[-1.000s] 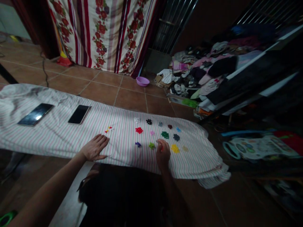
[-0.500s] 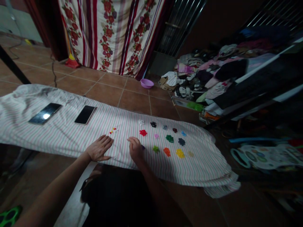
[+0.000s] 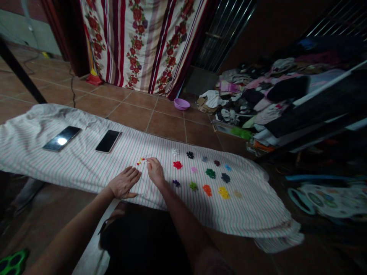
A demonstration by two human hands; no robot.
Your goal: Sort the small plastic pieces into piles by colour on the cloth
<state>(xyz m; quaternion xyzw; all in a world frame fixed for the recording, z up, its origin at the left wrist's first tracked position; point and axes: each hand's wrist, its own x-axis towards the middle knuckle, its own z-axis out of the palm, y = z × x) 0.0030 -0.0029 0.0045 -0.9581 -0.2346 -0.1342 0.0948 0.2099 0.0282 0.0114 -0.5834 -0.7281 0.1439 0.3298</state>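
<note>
My left hand [image 3: 125, 183] lies flat on the striped cloth [image 3: 252, 210], fingers stretched out. My right hand [image 3: 155, 170] has its thumb and fingertips drawn together at a small group of red, yellow and white pieces [image 3: 139, 163]. What sits between those fingertips is too small to make out. To the right, small pieces lie sorted by colour, among them a red pile [image 3: 177, 165], a white pile [image 3: 175, 152], a black pile [image 3: 190, 155], a dark purple pile [image 3: 176, 183], a lime green pile [image 3: 193, 186], an orange pile [image 3: 207, 190] and a yellow pile [image 3: 224, 192].
Two phones, a left one [image 3: 62, 138] and a right one [image 3: 108, 141], lie on the cloth's left part. Beyond the cloth, a purple basin [image 3: 181, 104] stands on the tiled floor near a flowered curtain [image 3: 137, 46]. Heaped clothes [image 3: 252, 88] fill the back right.
My right hand has moved left, from beside the dark purple pile to the small mixed group, uncovering that pile. My left hand stays flat. The whole view has shifted slightly.
</note>
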